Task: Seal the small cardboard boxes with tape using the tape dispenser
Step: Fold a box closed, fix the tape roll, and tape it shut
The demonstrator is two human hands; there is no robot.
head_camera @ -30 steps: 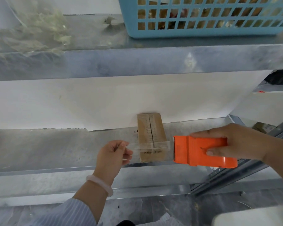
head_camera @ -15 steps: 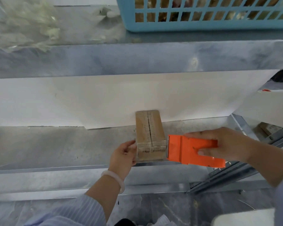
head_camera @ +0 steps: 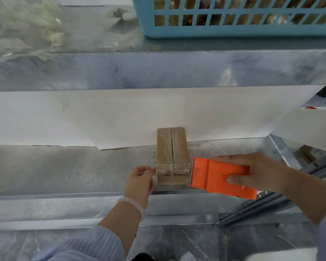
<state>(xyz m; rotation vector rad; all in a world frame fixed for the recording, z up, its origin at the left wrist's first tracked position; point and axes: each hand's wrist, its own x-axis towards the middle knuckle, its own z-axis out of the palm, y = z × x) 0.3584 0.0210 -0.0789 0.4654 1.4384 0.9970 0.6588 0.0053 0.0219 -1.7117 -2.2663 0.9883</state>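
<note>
Steel shelf (head_camera: 64, 170), box (head_camera: 172, 147), left hand (head_camera: 140, 180) pinching tape (head_camera: 171, 167), right hand (head_camera: 256, 170) holding dispenser (head_camera: 215, 178)

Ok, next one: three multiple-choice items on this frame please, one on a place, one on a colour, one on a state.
1. Where is the orange plastic tape dispenser relative to the small brown cardboard box?
A) at its right side
B) on top of it
C) behind it

2. What colour is the plastic lattice basket on the upper metal shelf?
A) red
B) light blue
C) black

3. What is the right hand doing?
A) lying flat on the shelf
B) lifting the box
C) gripping the tape dispenser

Answers:
1 A, the dispenser's front edge sits at the box's right side.
2 B, the basket's lattice wall is light blue.
3 C, fingers and thumb wrap round the dispenser's body.
</note>
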